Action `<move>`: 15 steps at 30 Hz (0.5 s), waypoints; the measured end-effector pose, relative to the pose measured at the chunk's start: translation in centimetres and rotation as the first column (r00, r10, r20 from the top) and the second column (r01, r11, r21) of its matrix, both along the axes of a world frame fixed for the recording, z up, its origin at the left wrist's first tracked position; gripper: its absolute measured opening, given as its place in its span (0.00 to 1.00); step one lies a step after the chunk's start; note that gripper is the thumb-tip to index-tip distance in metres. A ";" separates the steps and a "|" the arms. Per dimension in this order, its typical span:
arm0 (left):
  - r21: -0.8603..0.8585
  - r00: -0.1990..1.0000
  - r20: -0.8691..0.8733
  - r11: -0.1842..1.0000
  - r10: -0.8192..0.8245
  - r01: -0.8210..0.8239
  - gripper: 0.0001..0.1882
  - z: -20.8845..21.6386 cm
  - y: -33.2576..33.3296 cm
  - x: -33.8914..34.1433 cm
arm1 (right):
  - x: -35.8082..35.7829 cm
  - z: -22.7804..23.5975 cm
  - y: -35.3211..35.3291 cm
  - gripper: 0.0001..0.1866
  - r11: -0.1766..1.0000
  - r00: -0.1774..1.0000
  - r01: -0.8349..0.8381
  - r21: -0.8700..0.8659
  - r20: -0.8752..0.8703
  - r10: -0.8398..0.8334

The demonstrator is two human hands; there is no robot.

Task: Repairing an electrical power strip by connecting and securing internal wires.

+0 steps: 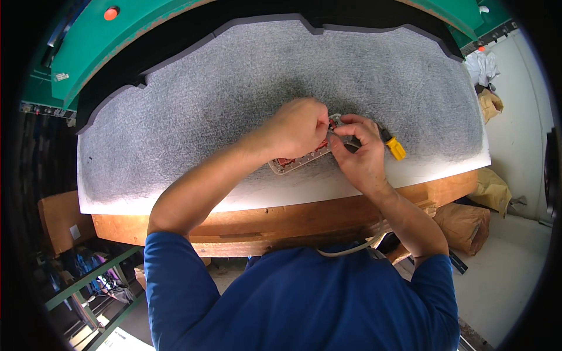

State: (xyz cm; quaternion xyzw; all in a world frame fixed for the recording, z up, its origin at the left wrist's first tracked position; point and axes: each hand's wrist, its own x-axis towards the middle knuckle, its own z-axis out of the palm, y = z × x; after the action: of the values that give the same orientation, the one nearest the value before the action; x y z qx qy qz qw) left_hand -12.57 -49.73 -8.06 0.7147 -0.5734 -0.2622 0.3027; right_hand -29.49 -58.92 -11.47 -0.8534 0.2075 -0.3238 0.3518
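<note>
A long, narrow off-white casing (288, 168), which looks like an opened power strip, lies slantwise on the worn grey table top. Red parts show inside it, and my hands cover much of its middle. My left hand (297, 127) is closed over the casing, fingertips turned down and hidden. Facing it at the far right end, my right hand (362, 153) pinches with thumb and forefinger at something too small to make out. Just right of that hand lies a screwdriver (394, 147) with a yellow handle.
A pale cable (351, 250) runs by the wooden front edge (234, 231) of the table. Green machine framing (134, 35) curves behind the dark back edge. Brown paper sacks (462, 227) stand on the floor at right. A green metal rack (96, 275) is at lower left.
</note>
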 end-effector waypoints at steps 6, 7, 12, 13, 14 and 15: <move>-0.157 0.998 0.022 0.986 0.067 -0.063 0.03 -1.0 0.7 -1.6 | -0.1 -0.2 0.0 0.08 1.000 1.000 0.011 0.017 -0.007 -0.010; -0.205 0.995 0.049 0.976 0.085 -0.074 0.03 -1.1 0.9 -1.9 | -0.1 -0.3 -0.1 0.08 1.000 1.000 0.008 0.025 0.001 -0.008; -0.379 0.983 0.142 0.924 0.112 -0.051 0.04 -1.8 1.4 -3.1 | 0.0 -0.3 -0.2 0.08 0.999 1.000 0.004 0.039 0.014 -0.005; -0.366 0.959 0.264 0.931 0.103 0.001 0.04 -1.6 1.5 -3.3 | -0.1 -0.3 -0.2 0.08 0.999 1.000 0.007 0.043 0.011 -0.008; -0.346 0.920 0.381 0.937 0.092 0.050 0.05 -1.3 1.6 -3.6 | -0.1 -0.3 -0.1 0.08 0.999 1.000 0.011 0.044 0.011 -0.012; -0.345 0.920 0.381 0.937 0.088 0.053 0.05 -1.0 1.8 -3.8 | -0.1 -0.2 -0.1 0.08 0.999 1.000 0.001 0.041 0.014 -0.001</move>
State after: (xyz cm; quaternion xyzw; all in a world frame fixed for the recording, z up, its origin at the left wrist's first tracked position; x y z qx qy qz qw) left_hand -16.33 -47.95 -9.05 0.6926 -0.6531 -0.0057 0.3062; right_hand -29.58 -59.06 -11.63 -0.8435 0.2121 -0.3258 0.3707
